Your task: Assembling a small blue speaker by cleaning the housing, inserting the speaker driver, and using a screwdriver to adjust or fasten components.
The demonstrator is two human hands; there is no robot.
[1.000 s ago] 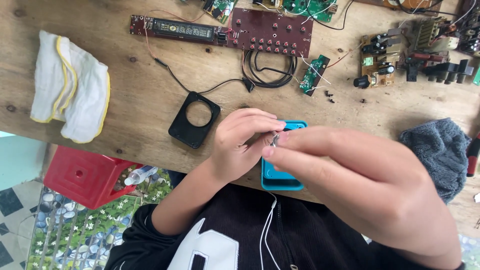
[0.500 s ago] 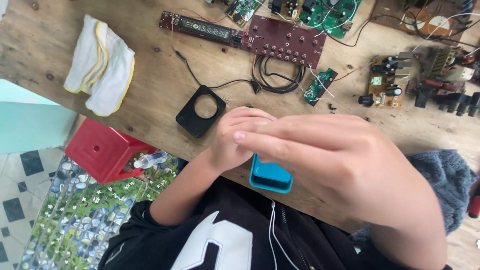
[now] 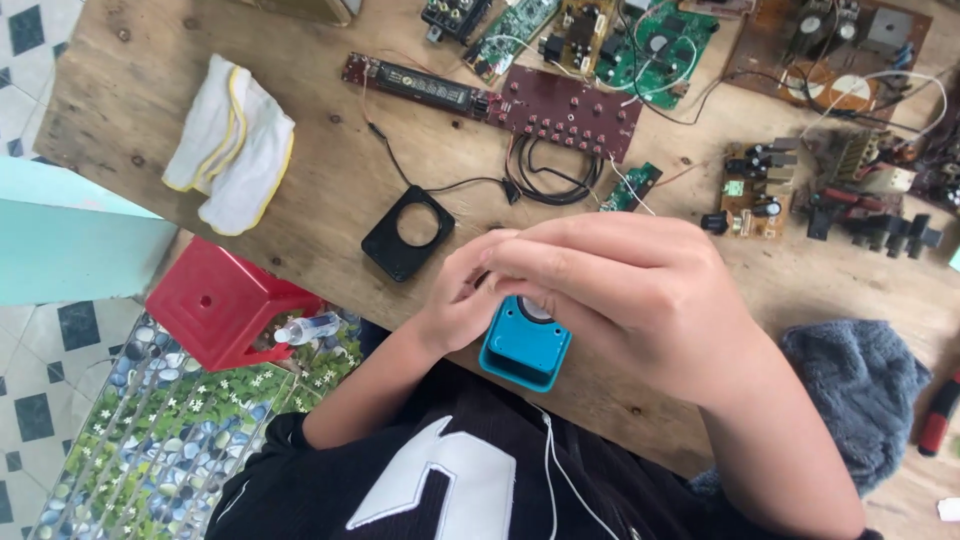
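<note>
My left hand [image 3: 455, 295] and my right hand [image 3: 625, 295] meet fingertip to fingertip just above a blue plastic casing [image 3: 525, 352] that lies at the near edge of the wooden table [image 3: 330, 190]. The fingers of both hands are pinched together. My right hand lies over the join and hides whatever is between the fingertips. It also covers the top of the blue casing, where a dark round opening shows. A black square frame with a round hole [image 3: 407, 232] lies just left of my left hand.
White gloves with yellow trim [image 3: 230, 145] lie at the left. Several circuit boards [image 3: 570, 105] and a coiled black cable [image 3: 550, 175] fill the far side. A grey knitted cloth [image 3: 860, 390] and a red-handled tool [image 3: 938, 415] lie at the right. A red stool [image 3: 225, 300] stands below the table.
A second ago a small metal part showed between the fingertips of both hands; now my right hand covers it. The hands stay together over the blue casing while the view has shifted.
</note>
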